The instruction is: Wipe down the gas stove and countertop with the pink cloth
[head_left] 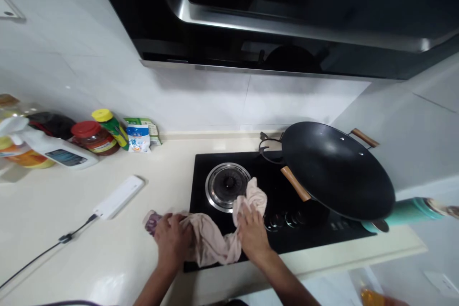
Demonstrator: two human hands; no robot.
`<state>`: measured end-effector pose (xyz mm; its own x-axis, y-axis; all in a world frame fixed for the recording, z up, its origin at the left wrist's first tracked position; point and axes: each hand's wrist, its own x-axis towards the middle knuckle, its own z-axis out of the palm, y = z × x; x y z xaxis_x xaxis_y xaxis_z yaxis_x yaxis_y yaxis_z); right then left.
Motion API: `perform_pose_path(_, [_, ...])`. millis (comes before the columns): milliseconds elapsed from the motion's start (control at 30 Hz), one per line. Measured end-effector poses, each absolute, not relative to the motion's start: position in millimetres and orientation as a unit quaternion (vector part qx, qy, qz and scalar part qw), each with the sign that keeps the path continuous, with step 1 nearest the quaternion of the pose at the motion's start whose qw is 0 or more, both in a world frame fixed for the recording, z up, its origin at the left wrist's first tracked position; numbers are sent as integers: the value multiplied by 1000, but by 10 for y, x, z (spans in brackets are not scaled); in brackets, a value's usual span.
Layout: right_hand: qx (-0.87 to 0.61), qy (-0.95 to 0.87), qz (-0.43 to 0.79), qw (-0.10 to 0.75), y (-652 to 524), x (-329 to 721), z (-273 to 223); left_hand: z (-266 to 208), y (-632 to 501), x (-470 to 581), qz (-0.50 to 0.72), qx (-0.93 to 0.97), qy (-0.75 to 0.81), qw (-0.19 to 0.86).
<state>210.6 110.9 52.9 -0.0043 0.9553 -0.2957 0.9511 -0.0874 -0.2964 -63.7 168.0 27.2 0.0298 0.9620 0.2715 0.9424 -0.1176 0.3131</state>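
A pale pink cloth (211, 241) lies twisted across the front left of the black cooktop (229, 150). My left hand (172, 239) is curled around its left end on the counter, by a purple patterned corner. Over the bunched right end, beside the round burner (228, 182), my right hand (254, 234) grips the cloth with its fingers bent down on it. Part of the cloth under both palms is hidden. Right of my right hand are the black control knobs (283, 220).
A large black wok (333, 167) with wooden handles sits on the right burner. A teal cylinder (409, 211) stands at its right. A white power bank (120, 197) with a black cable lies left; bottles, a red-lidded jar (95, 137) and packets line the wall. A range hood (251, 33) hangs above.
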Motion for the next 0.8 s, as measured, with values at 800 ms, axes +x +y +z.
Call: perform_pose_path(800, [-697, -649, 182, 245, 1100, 2518, 691, 242, 1241, -222, 214, 804, 542, 124])
